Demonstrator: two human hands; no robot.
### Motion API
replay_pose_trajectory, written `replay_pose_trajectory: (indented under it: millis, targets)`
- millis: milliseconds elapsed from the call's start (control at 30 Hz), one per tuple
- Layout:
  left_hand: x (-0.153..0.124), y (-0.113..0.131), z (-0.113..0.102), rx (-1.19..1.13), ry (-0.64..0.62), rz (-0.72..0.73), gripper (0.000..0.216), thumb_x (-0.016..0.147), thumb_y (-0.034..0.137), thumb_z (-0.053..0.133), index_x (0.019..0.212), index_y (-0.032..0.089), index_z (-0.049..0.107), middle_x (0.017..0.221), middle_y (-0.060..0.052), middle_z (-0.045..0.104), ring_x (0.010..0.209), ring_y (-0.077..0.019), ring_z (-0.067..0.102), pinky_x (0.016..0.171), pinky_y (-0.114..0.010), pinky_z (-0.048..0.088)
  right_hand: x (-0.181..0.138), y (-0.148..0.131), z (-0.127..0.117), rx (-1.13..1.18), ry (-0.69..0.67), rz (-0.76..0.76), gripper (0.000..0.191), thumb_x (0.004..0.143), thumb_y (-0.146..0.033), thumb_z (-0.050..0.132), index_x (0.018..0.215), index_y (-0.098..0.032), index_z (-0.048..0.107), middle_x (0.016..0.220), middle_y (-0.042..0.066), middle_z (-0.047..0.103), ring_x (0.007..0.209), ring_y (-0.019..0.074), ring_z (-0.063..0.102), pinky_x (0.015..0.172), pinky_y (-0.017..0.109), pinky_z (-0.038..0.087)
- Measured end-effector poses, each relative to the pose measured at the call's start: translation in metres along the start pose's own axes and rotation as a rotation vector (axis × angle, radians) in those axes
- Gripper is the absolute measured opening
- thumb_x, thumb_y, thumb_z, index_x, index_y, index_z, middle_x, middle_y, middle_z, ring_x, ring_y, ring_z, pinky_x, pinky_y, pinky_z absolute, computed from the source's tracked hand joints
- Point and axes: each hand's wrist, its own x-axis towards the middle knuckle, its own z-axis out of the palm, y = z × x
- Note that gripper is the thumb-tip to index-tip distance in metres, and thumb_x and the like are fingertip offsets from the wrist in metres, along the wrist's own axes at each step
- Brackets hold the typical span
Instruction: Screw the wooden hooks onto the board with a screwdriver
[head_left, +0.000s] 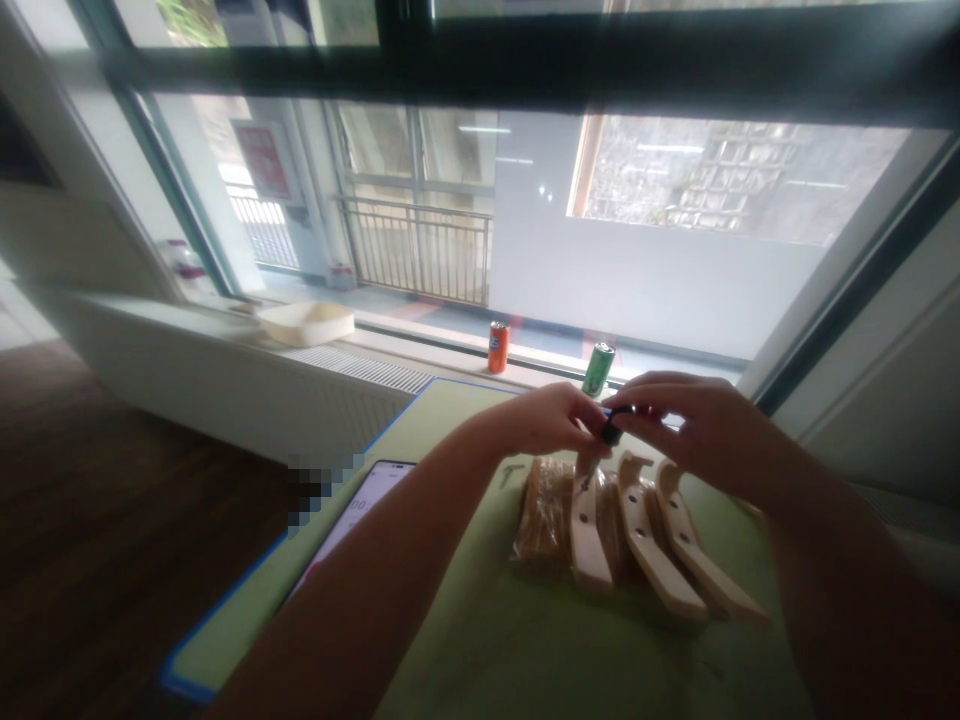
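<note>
Between my hands is a screwdriver (613, 428) with a dark handle, tilted, its thin shaft pointing down at the upper hole of the leftmost wooden hook (589, 530). My left hand (551, 418) pinches the handle from the left. From the right, my right hand (686, 425) closes its thumb and fingers on the handle's top. Two more pale, curved wooden hooks, the middle one (651, 545) and the right one (697, 545), lie alongside, each with dark holes. Under them is a brown block in clear plastic wrap (544, 510). What exactly sits at the screwdriver's tip is too small to tell.
Small metal pieces, apparently screws (512, 474), lie left of the block on the green tabletop (480, 620). A phone (360, 515) rests by the left edge, partly behind my forearm. An orange can (498, 348), a green can (598, 369) and a pale tray (307, 324) stand along the windowsill.
</note>
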Motion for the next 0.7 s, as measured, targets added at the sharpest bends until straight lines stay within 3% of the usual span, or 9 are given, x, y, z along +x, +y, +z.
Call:
replay_pose_trajectory:
  millis: [233,367,567,700]
  targets:
    - [0.000,0.009,0.006,0.065,0.102,-0.007,0.025,0.064,0.035,0.071,0.075,0.013,0.068,0.067,0.000,0.063,0.058,-0.0084,0.053,0.059,-0.025,0.039,0.005,0.002,0.007,-0.144,0.012,0.094,0.026,0.082,-0.045,0.056,0.079,-0.021,0.066,0.069,-0.001,0.064,0.057,0.0095,0.054,0.053,0.024,0.040]
    - [0.003,0.004,0.010,0.007,0.104,-0.021,0.021,0.067,0.033,0.070,0.073,0.014,0.067,0.064,0.001,0.062,0.059,-0.0086,0.054,0.061,-0.026,0.041,0.005,-0.001,0.009,-0.188,0.026,0.122,0.030,0.082,-0.047,0.054,0.074,-0.020,0.065,0.068,0.000,0.063,0.056,0.0101,0.053,0.051,0.025,0.039]
    - [0.006,-0.013,0.007,-0.196,0.009,-0.032,0.022,0.071,0.029,0.067,0.087,0.015,0.067,0.080,-0.004,0.067,0.070,-0.0111,0.060,0.072,-0.031,0.046,0.002,0.003,0.006,-0.031,0.030,-0.013,0.024,0.086,-0.029,0.051,0.104,-0.025,0.067,0.093,0.002,0.069,0.076,0.0123,0.062,0.065,0.024,0.047]
    - [0.006,-0.013,0.005,-0.119,0.048,-0.032,0.029,0.066,0.035,0.071,0.085,0.014,0.068,0.083,-0.005,0.067,0.070,-0.0114,0.059,0.071,-0.031,0.045,0.002,0.010,0.006,-0.064,0.016,-0.029,0.022,0.087,-0.030,0.050,0.099,-0.024,0.068,0.091,0.003,0.069,0.075,0.0132,0.062,0.064,0.025,0.047]
